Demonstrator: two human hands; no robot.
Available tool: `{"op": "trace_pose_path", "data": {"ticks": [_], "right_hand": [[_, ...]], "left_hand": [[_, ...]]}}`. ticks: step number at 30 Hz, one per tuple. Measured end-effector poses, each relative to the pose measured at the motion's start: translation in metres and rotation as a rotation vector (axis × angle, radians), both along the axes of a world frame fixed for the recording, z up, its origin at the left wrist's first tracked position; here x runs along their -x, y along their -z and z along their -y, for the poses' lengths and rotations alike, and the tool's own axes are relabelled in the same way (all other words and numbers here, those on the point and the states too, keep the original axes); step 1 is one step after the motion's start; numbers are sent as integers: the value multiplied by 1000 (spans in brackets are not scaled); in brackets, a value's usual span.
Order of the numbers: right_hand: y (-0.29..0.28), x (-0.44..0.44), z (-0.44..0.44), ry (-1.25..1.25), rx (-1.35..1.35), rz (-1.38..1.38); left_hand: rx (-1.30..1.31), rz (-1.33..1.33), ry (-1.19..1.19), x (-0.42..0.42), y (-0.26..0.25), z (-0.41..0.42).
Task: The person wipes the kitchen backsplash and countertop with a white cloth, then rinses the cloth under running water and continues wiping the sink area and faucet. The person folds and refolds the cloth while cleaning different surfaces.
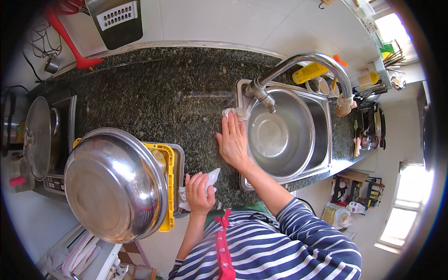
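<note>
My right hand [232,145] lies flat on the dark granite countertop [154,94], at the left rim of the stainless steel sink [241,92]. Its fingertips press on a crumpled white paper wipe [238,113]. My left hand [199,192], nearer the counter's front edge, has its fingers curled around another white paper wipe [212,176], which sticks out above and below. A large steel basin [257,154] sits in the sink, under a chrome faucet [260,89].
Left of my left hand, an upturned steel bowl [112,189] covers much of a yellow plastic basket [170,189] on a grey tray [181,164]. A glass-lidded pot [38,136] stands at far left. Behind the sink are a yellow bottle [309,72] and cups [323,85].
</note>
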State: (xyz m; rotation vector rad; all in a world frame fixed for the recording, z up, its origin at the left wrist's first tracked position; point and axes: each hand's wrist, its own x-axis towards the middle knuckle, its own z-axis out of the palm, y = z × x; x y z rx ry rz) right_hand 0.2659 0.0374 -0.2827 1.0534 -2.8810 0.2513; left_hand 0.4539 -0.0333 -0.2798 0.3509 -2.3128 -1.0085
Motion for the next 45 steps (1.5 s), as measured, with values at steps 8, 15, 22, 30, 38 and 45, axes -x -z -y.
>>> {"op": "trace_pose_path", "data": {"ticks": [8, 15, 22, 30, 38, 45], "right_hand": [[5, 77, 36, 39, 121, -188], [-9, 20, 47, -168, 123, -38], [34, 119, 247, -533, 245, -77], [31, 152, 188, -246, 258, 14], [16, 171, 105, 355, 189, -9], [-12, 86, 16, -289, 677, 108]], "left_hand": [[-10, 2, 29, 0, -2, 1], [-14, -11, 8, 4, -4, -1], [23, 30, -7, 8, -4, -7], [69, 41, -73, 1, 2, -6], [157, 51, -103, 15, -2, -15], [265, 164, -161, 19, -5, -15]]}}
